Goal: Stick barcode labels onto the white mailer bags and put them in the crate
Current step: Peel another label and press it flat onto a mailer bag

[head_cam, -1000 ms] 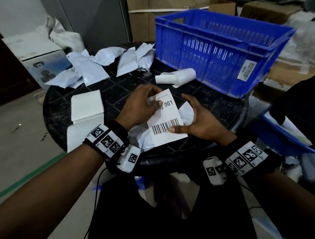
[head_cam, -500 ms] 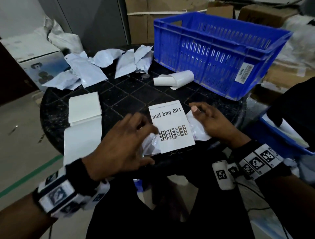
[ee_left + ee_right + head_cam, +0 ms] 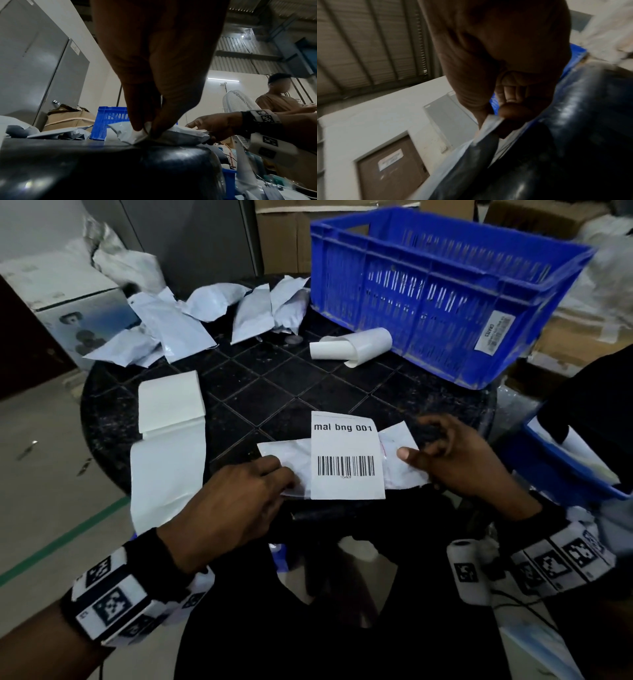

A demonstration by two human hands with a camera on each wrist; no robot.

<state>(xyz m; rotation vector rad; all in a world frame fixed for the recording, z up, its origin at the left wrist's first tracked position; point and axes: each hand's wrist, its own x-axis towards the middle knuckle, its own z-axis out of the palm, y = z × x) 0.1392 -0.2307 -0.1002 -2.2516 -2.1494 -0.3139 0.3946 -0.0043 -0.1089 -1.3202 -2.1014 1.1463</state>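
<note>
Your left hand (image 3: 239, 501) pinches the left end of the white mailer bag (image 3: 291, 460) at the near edge of the round black table (image 3: 308, 392). In the left wrist view, the thumb and a finger (image 3: 137, 119) close together on the crumpled corner of the bag. Your right hand (image 3: 455, 460) grips the right end of the same bag: the thumb lies on top of it and the other fingers curl under the edge, as the blurred right wrist view also shows. So both hands are closed on the bag, one at each end.

The bag lies flat on the table between your hands. The barcode label (image 3: 346, 457) sits across its middle, upright toward you, with the text "mal bng 001" above the bars. The top of the label goes past the far edge of the bag and its bottom goes past the near edge.

The blue crate (image 3: 445, 285) stands at the far right of the table, well apart from the bag. A curled strip of white backing paper (image 3: 352, 347) lies just in front of the crate. More white mailer bags (image 3: 191, 320) lie in a loose pile at the far left of the table. A folded stack of blank labels (image 3: 168, 402) lies on the left side, and its lower sheet hangs over the table edge.
</note>
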